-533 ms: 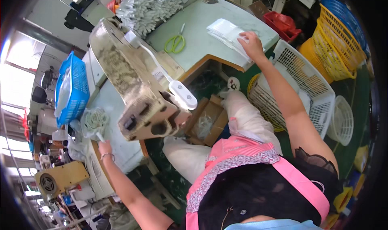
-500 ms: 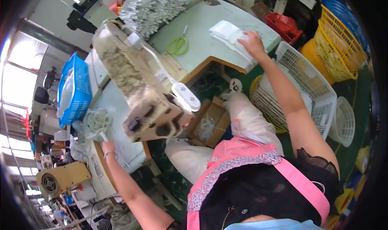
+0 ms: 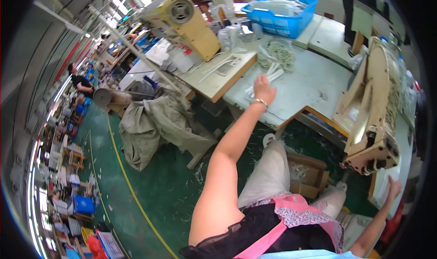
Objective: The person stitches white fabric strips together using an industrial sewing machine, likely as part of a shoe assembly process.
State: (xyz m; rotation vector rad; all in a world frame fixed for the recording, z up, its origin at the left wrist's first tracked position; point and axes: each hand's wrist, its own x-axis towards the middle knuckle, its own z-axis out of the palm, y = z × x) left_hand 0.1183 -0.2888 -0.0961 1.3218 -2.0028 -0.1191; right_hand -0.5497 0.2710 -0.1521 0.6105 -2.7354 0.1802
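My left hand (image 3: 265, 90) is at the left part of the pale green worktable (image 3: 314, 81), its fingers closed around a few thin white strips (image 3: 274, 71). The strips show beyond my fingertips, beside a clear plastic bag of pale cords (image 3: 278, 54). My right hand (image 3: 394, 189) is at the table edge on the far right, below the sewing machine head (image 3: 371, 156). Its fingers are small and blurred there, and I cannot make out anything in them.
A blue basket (image 3: 282, 19) of white pieces stands at the back. A yellowish machine (image 3: 189, 25) sits on the neighbouring table. Grey-green cloth (image 3: 150, 127) drapes at the left. An open cardboard box (image 3: 307, 175) lies by my legs. Farther left a person (image 3: 82, 84) stands.
The view has swung to the left, bringing the neighbouring table and aisle in. The scissors and white stack have gone out of sight. My left hand is still at the white strips.
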